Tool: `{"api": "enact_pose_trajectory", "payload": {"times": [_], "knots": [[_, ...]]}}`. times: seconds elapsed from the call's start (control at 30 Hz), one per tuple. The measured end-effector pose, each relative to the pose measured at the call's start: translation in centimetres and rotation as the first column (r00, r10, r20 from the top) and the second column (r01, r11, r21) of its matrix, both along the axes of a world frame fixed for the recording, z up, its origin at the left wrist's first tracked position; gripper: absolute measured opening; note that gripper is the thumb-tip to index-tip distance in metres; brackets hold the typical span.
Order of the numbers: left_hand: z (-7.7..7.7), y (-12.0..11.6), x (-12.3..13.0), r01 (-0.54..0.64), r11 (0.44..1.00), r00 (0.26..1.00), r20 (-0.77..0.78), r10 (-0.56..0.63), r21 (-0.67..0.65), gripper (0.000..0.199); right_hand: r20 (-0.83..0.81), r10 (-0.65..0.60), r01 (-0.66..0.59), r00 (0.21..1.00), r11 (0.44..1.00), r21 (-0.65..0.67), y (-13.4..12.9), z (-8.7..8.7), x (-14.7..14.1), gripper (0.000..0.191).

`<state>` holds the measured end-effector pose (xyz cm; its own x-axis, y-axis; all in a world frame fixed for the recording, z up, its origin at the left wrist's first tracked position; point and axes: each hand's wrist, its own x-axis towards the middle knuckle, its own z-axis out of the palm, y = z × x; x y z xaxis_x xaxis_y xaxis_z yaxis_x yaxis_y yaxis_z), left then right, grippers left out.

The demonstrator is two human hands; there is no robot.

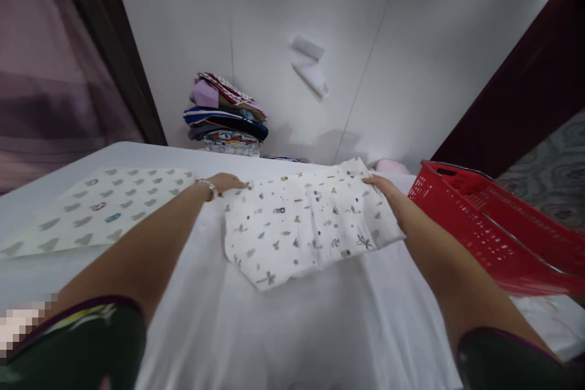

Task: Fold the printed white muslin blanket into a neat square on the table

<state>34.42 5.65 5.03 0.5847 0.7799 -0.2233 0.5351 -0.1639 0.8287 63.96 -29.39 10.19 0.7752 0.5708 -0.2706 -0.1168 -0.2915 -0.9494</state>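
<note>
A white cloth [301, 219] with small grey and green prints is stretched between my two hands. My left hand [228, 183], with a bracelet at the wrist, pinches its upper left corner. At the upper right edge my right hand [379, 184] grips the same cloth. The cloth's lower edge hangs slanted, with its left lower corner drooping. Beneath it spreads a plain white sheet [292, 329] that falls toward me. To the left, another pale cloth [109, 198] with grey heart-like prints lies flat on the white table [137, 152].
A stack of folded clothes [226, 116] stands at the back against the white wall [283, 0]. On the right is a red plastic basket [475, 231] with metal handles. A pink item [392, 166] sits behind my right hand. Curtains [59, 73] hang at the left.
</note>
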Motion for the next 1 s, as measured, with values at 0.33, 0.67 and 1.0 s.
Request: {"api": "enact_pose_trajectory", "payload": {"times": [0.33,0.67,1.0], "knots": [[-7.1,-1.1,-0.2,-0.152,0.915,0.980,0.066,0.190,-0.373,0.046,0.216,-0.045,0.128,0.975,0.911,-0.391,-4.6,-12.9,3.4,0.084],[-6.4,-11.5,-4.3,-0.066,0.782,0.997,-0.066,0.033,-0.620,0.049,0.126,0.040,0.041,0.991,0.811,-0.584,-7.1,-12.0,0.7,0.059],[-6.2,-12.0,-1.6,-0.081,0.795,0.937,0.226,0.267,-0.601,0.043,-0.196,-0.106,0.047,0.975,0.958,-0.282,-7.2,-12.4,-1.1,0.033]]}}
